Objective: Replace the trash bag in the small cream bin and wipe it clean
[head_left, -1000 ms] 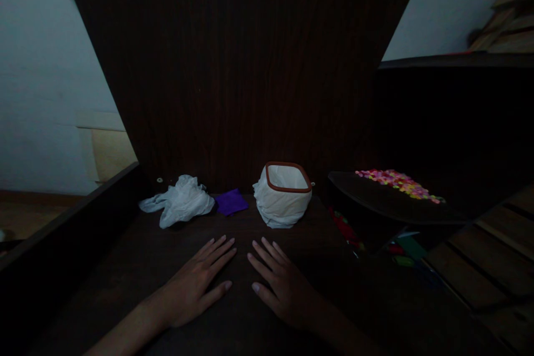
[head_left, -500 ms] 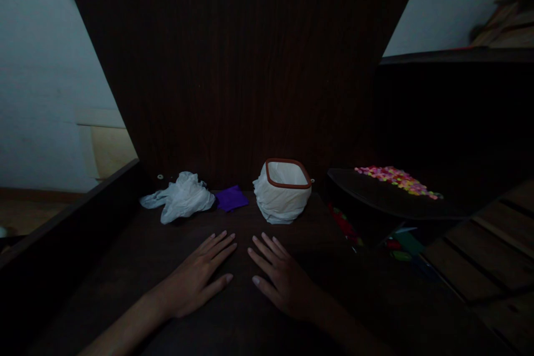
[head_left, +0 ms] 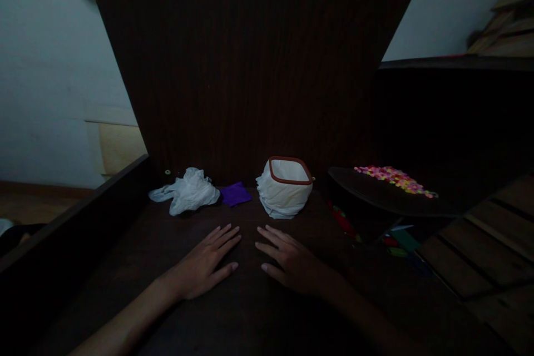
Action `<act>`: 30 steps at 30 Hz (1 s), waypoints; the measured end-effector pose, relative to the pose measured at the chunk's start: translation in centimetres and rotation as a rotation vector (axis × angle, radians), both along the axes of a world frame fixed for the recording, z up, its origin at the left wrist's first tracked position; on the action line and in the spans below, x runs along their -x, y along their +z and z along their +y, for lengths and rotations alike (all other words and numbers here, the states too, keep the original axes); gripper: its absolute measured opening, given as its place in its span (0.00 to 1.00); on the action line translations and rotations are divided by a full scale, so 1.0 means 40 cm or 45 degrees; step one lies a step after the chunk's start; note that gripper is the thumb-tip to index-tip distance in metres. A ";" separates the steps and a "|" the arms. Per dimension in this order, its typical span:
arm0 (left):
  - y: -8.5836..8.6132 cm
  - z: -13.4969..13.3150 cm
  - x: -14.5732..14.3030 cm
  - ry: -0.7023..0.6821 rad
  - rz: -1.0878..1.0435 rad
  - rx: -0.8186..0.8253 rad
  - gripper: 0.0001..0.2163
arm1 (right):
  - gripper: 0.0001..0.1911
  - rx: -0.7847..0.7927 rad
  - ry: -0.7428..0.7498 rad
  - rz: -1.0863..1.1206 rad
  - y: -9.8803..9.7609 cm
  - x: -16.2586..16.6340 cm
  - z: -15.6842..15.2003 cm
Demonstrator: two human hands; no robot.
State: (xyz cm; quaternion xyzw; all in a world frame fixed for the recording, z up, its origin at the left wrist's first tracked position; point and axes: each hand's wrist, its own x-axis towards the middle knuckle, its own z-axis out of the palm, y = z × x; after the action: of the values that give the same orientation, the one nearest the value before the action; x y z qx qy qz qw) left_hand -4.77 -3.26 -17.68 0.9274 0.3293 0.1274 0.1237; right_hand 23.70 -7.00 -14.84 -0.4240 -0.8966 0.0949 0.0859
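Observation:
My left hand (head_left: 204,264) lies palm down on the dark wooden surface (head_left: 233,317), fingers stretched out and holding nothing. Across from it, my right hand (head_left: 290,261) rests with its fingers spread, also without anything in it. Beyond the right fingertips stands a small bin (head_left: 286,194) with a brown squarish rim and a white plastic bag lining it and folded over its outside. A crumpled white plastic bag (head_left: 192,192) lies past my left hand. Between that bag and the bin is a flat purple piece (head_left: 236,193), perhaps folded cloth.
A tall dark panel (head_left: 250,67) rises behind these things. Along the left runs a raised wooden edge (head_left: 83,208). On the right, a rounded shelf (head_left: 367,192) bears a heap of small pink and yellow pieces (head_left: 396,179); red and green items (head_left: 403,242) sit beneath it.
The view has shifted slightly. My right hand has turned a little and moved slightly right, fingers still spread. My left hand stays flat. The bags, the bin and the purple piece stay in place.

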 end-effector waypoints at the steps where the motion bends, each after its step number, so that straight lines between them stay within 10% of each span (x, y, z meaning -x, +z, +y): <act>1: 0.002 -0.001 0.000 0.001 -0.003 0.006 0.28 | 0.25 -0.032 0.008 0.011 0.016 -0.003 0.004; 13: 0.021 -0.005 -0.007 0.018 0.086 0.053 0.28 | 0.19 -0.724 -0.247 0.381 0.219 -0.070 0.101; 20: 0.025 -0.006 -0.010 0.038 0.114 0.114 0.29 | 0.18 -0.339 -0.329 0.152 0.257 -0.078 0.181; 30: 0.032 -0.009 -0.013 0.035 0.104 0.112 0.29 | 0.11 -0.408 -0.572 -0.145 0.254 -0.045 0.206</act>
State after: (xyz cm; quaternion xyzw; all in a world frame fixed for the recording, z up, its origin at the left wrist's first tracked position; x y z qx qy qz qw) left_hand -4.27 -3.64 -16.41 0.9208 0.3522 0.0764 0.1492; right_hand 25.51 1.23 -4.69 -0.5977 -0.7871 -0.0935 0.1203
